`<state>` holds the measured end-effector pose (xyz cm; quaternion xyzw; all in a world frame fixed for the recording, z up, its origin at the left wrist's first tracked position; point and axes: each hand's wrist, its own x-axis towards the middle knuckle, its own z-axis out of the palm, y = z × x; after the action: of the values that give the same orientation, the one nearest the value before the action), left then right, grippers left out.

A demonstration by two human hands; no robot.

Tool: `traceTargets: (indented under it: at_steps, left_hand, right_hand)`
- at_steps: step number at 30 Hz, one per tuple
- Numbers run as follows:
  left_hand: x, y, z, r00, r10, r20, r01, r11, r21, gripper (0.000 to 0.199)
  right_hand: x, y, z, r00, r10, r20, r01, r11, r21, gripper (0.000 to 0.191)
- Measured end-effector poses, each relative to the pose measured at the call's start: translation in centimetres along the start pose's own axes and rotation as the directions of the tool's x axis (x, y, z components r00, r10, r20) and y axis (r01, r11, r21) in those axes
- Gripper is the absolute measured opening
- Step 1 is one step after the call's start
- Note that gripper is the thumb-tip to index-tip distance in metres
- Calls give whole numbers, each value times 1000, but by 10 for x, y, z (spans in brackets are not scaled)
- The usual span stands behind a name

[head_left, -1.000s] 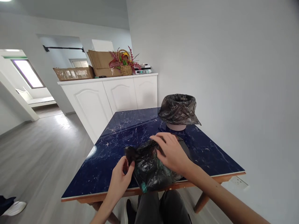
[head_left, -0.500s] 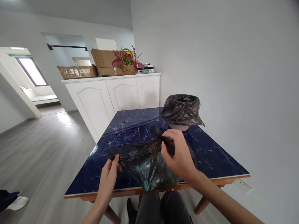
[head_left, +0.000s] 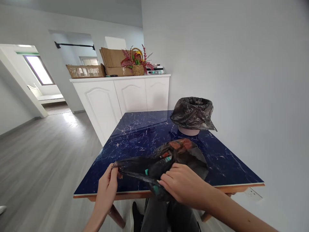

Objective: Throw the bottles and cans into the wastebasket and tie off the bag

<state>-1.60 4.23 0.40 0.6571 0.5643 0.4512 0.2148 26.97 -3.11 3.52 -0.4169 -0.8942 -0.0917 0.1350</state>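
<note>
A thin black plastic bag (head_left: 193, 158) lies at the near edge of the blue marbled table (head_left: 135, 129). Red and teal items show through it or in its opening, too unclear to name. My left hand (head_left: 108, 180) pinches a stretched corner of the bag on the left. Closed round the gathered plastic at the bag's near side is my right hand (head_left: 181, 182). Farther back on the right stands a pale bin (head_left: 189, 131), its rim and sides covered by another black bag (head_left: 193, 116).
Behind the table is a white cabinet (head_left: 132, 93) with cardboard boxes (head_left: 85, 71), a flower basket (head_left: 138, 70) and bottles on top. A plain wall runs along the right. My legs are below the table's front edge.
My right hand has moved down towards the table's near edge, pulling the plastic with it. The bag's upper knot-like bunch no longer shows, and red and teal contents are more visible.
</note>
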Motion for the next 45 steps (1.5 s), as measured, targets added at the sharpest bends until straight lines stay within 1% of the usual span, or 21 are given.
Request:
traceTargets:
  at_steps: [2, 3, 5, 11, 13, 16, 18, 20, 22, 23, 25, 27, 28, 30, 33, 35, 37, 39, 40, 43, 45]
  left_hand:
    - [-2, -8, -3, 999, 38, 14, -38, 998, 50, 42]
    - [-3, -10, -4, 997, 67, 23, -69, 995, 71, 41]
    - [-6, -10, -4, 990, 131, 50, -135, 985, 108, 40]
    - [-16, -5, 1, 958, 245, 149, -278, 920, 275, 39]
    - [-16, -10, 1, 931, 321, 172, -364, 843, 397, 34]
    - [-10, -25, -2, 879, 423, 222, -466, 657, 592, 27]
    - [-3, -32, -6, 876, 420, 235, -456, 564, 689, 27]
    - [2, -32, -9, 883, 426, 198, -425, 544, 724, 26]
    - [3, -22, -11, 864, 469, 184, -464, 598, 653, 33]
    - [2, -14, -11, 841, 496, 217, -521, 631, 574, 39]
    - [-2, 3, -6, 771, 536, 343, -636, 672, 380, 43]
    - [-5, 17, 5, 706, 537, 462, -684, 686, 248, 39]
    - [-5, 21, 12, 685, 528, 502, -691, 690, 218, 38]
    - [-1, 24, 31, 672, 510, 537, -691, 692, 208, 36]
    - [12, 17, 58, 648, 499, 576, -711, 668, 221, 39]
    - [20, 13, 68, 622, 487, 613, -729, 646, 227, 36]
    - [25, 12, 70, 605, 472, 642, -730, 650, 210, 31]
    - [28, 16, 65, 614, 457, 643, -693, 703, 162, 29]
    - [29, 19, 60, 633, 447, 632, -655, 744, 131, 30]
    - [32, 35, 43, 746, 394, 537, -487, 873, 36, 31]
    - [36, 47, 30, 838, 359, 411, -375, 926, -45, 32]
  right_hand:
    - [-15, -11, 0, 997, 63, 40, -61, 997, -46, 12]
    - [-22, -15, 1, 994, 91, 61, -86, 993, -78, 15]
    - [-33, -21, 5, 984, 146, 98, -131, 981, -146, 35]
    - [-42, -21, 18, 918, 344, 196, -300, 928, -223, 72]
    - [-40, -16, 25, 895, 400, 198, -357, 908, -220, 80]
    - [-33, -11, 36, 883, 449, 139, -416, 884, -213, 81]
    - [-25, -10, 42, 890, 449, 81, -427, 882, -200, 76]
    - [-18, -10, 47, 903, 428, 34, -416, 892, -179, 71]
    - [-13, -11, 49, 916, 400, 13, -393, 905, -162, 71]
    - [-12, -11, 50, 921, 389, 11, -383, 911, -156, 71]
    - [-14, -11, 50, 924, 383, 9, -379, 915, -139, 70]
    - [-19, -9, 48, 923, 386, 0, -383, 916, -122, 64]
    - [-23, -8, 48, 922, 388, -6, -386, 915, -116, 61]
    - [-31, -5, 48, 918, 395, -17, -394, 912, -111, 59]
    - [-43, -3, 51, 903, 429, -42, -431, 898, -91, 59]
    - [-52, 1, 54, 885, 459, -73, -463, 884, -59, 58]
    - [-61, 7, 57, 864, 490, -118, -494, 869, -12, 53]
    - [-69, 14, 59, 836, 522, -166, -522, 852, 51, 49]
    - [-72, 18, 60, 819, 542, -188, -536, 840, 88, 48]
    - [-78, 28, 66, 771, 598, -218, -558, 800, 220, 48]
    - [-79, 34, 73, 756, 621, -209, -544, 773, 327, 49]
